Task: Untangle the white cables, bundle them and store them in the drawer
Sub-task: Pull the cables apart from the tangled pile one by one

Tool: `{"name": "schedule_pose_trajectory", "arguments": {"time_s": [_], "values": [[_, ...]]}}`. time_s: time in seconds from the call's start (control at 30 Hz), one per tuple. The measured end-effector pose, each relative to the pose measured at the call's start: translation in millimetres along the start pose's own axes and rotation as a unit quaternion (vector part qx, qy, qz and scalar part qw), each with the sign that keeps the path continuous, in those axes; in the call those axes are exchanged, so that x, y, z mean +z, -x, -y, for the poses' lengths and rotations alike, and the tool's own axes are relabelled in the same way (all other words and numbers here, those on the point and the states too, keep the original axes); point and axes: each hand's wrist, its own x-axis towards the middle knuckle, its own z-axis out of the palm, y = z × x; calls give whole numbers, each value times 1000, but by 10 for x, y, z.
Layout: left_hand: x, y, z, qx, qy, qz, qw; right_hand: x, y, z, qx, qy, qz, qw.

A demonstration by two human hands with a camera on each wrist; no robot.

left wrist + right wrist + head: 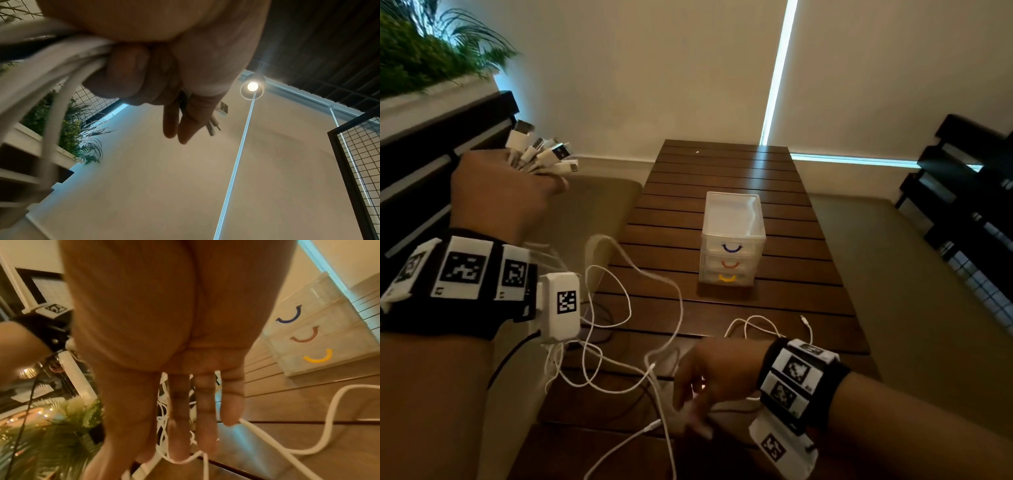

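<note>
Left hand [500,195]: fist clamped round a gathered sheaf of white cables [640,346], raised up and off to the side of the table. Plug ends [541,152] fan out just past the knuckles, several USB heads, all white. From the left wrist view I see the strands squeezed under curled fingers [125,71] and running out below the fist.

Right hand [709,377]: low over the near end of the wooden table [756,178], fingers [205,415] long and slightly spread, not closed. A thin strand crosses the fingertips in the right wrist view; I cannot tell whether it is hooked or merely brushed.

Below and between the grips: the tails hang from the fist in loose overlapping loops, some down onto the slats, one free connector end lying beyond the right wrist.

Progress, my reading: one set of ends is collected, so separation is well under way. Loops look crossed, not straightened. No coil, no tie. Bundling is all to do.

Beyond the right hand, well apart: the clear drawer unit [732,240], three drawers, blue, red-brown and yellow handles, all shut. Storage not begun.
</note>
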Motion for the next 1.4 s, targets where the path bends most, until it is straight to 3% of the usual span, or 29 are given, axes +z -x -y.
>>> {"name": "schedule_pose_trajectory", "arguments": {"time_s": [0.07,0.17,0.27,0.33,0.43,0.53,0.6,0.67,0.7,0.77,0.83,0.9,0.93,0.97,1.17,1.4], "values": [[9,8,35,10,-15,11,1000,5,29,-175,53,10,-1,999],[23,11,83,15,-32,27,999,-204,152,-706,199,54,-144,968],[34,22,95,13,-61,54,997,-375,408,-1317,415,47,-260,871],[72,31,88,-1,-61,70,996,-338,527,-1635,510,21,-270,817],[173,103,63,-9,-31,103,994,-142,539,-1834,555,-19,-258,790],[333,190,75,-14,-24,160,987,6,467,-1940,563,-40,-289,773],[436,258,85,-17,-7,200,980,-2,443,-1921,554,-57,-306,772],[528,328,74,-31,31,222,974,-71,408,-1882,500,-120,-344,786],[577,358,62,-44,64,234,969,-132,392,-1821,439,-180,-388,790],[689,442,9,-90,135,265,950,-292,384,-1580,304,-305,-469,771],[819,586,-71,-179,233,320,901,-476,378,-1231,188,-371,-490,766],[977,781,-125,-267,348,375,817,-585,365,-866,86,-419,-481,765],[1052,886,-142,-286,384,391,786,-608,363,-694,51,-428,-476,767],[1118,976,-138,-286,400,402,772,-608,356,-546,28,-422,-472,774],[1253,1197,-30,-234,427,432,759,-516,262,-148,2,-361,-447,819],[1256,1253,-71,-217,399,392,800,-509,181,-79,-20,-316,-455,832]]}}
